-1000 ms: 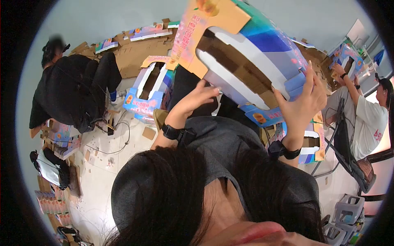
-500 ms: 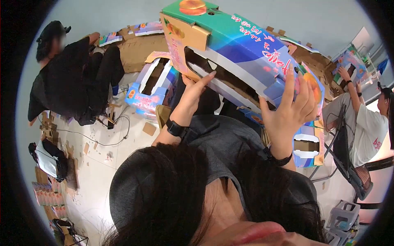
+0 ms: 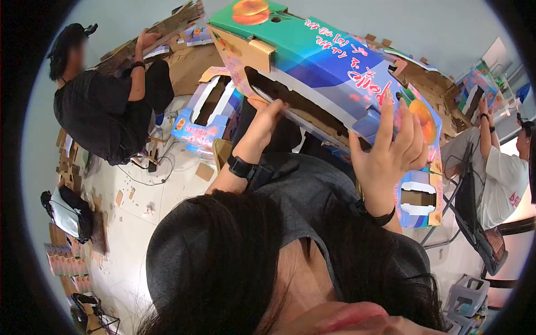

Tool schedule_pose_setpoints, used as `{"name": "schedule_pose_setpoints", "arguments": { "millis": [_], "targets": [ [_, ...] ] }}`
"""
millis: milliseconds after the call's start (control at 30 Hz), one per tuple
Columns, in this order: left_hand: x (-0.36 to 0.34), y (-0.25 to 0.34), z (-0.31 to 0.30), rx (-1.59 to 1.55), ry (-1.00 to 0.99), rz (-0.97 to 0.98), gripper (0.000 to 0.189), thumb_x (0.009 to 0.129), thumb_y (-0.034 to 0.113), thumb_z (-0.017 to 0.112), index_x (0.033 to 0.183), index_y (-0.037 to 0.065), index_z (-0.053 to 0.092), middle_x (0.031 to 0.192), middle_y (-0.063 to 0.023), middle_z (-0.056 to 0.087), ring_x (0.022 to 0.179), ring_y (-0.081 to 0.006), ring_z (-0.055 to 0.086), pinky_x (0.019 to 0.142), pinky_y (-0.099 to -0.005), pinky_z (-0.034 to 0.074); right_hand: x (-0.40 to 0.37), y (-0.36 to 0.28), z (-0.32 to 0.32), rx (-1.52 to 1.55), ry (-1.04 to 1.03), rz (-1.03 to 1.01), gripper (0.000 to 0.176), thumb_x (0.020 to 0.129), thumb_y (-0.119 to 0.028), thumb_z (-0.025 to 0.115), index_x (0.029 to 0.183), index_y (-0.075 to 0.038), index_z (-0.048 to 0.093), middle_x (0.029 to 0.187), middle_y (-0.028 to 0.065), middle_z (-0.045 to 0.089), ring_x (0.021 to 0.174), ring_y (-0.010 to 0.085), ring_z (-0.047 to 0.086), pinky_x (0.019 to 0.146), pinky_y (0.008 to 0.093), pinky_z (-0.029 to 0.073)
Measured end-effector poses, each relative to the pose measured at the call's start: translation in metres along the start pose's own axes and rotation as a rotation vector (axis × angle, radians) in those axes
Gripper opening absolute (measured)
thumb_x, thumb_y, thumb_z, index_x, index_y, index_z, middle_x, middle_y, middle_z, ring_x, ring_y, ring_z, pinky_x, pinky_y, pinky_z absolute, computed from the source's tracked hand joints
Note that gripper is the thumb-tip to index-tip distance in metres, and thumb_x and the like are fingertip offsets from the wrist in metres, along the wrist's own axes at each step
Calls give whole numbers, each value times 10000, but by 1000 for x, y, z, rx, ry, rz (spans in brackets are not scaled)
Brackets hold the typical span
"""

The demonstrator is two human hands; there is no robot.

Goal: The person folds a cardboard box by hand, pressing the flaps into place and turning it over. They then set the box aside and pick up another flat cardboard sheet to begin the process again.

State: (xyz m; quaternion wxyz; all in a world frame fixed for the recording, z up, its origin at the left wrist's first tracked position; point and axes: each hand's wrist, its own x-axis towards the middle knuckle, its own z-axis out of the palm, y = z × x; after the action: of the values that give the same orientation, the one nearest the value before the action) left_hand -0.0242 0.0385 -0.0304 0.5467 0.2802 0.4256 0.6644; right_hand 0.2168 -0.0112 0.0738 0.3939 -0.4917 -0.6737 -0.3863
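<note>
A printed cardboard fruit box (image 3: 329, 61), green, blue and purple with peach pictures, is held tilted in front of my chest. Its long cut-out opening, edged in white, faces me. My left hand (image 3: 267, 120) grips the near edge of that opening at its left end, with the fingertips bent over the rim. On the right end, my right hand (image 3: 393, 137) clasps the box, its fingers lying across the printed panel and its thumb at the opening's edge. The inside of the box is brown and mostly dark.
Another printed box (image 3: 206, 120) stands behind at left, and a further one (image 3: 417, 192) at right. A person in black (image 3: 106, 106) at left holds a cardboard sheet (image 3: 167, 25). At right, a seated person (image 3: 499, 173) handles a box. Grey plastic stools (image 3: 468, 295) stand lower right; scraps litter the floor.
My left fingers have bent inward over the opening's edge, and the box has shifted slightly left. The person at left has raised a brown cardboard sheet.
</note>
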Motion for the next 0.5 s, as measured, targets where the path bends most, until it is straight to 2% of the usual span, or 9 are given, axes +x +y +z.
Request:
{"name": "schedule_pose_setpoints", "arguments": {
  "millis": [133,200,233,400,500],
  "targets": [
    [2,-4,-4,-47,-36,25,183,900,98,577,1080,89,539,1039,-27,603,1049,-177,560,962,-382,408,0,-1,-1,-15,9,-5,645,709,-334,742,1334,-227,625,1389,60,549,1268,278,451,1058,452,242],
    [-1,-3,-4,-65,-52,34,153,892,98,576,1042,76,560,1022,-28,606,1050,-182,558,970,-383,402,-1,-1,-2,-15,8,-31,778,672,-378,808,1391,-197,573,1401,66,524,1288,277,428,1066,458,221],
    [-1,-4,-7,-70,-76,43,161,890,100,576,1049,77,559,1022,-29,606,1052,-185,556,974,-386,398,-2,-1,-2,-16,6,-43,849,654,-400,841,1419,-181,547,1407,68,511,1298,277,417,1070,461,210],
    [-1,-7,-11,-101,-148,98,176,884,98,563,1058,78,557,1023,-28,600,1037,-192,548,985,-395,384,-4,-2,-1,-21,30,-53,841,641,-398,846,1405,-187,562,1411,56,519,1307,270,409,1070,457,210],
    [9,-15,-21,-71,-148,56,221,875,85,559,1091,101,519,1020,-25,580,1017,-189,543,988,-412,379,-4,-1,-2,-22,28,-55,832,640,-400,842,1397,-190,570,1412,52,523,1310,266,409,1072,454,208]
  ]
}}
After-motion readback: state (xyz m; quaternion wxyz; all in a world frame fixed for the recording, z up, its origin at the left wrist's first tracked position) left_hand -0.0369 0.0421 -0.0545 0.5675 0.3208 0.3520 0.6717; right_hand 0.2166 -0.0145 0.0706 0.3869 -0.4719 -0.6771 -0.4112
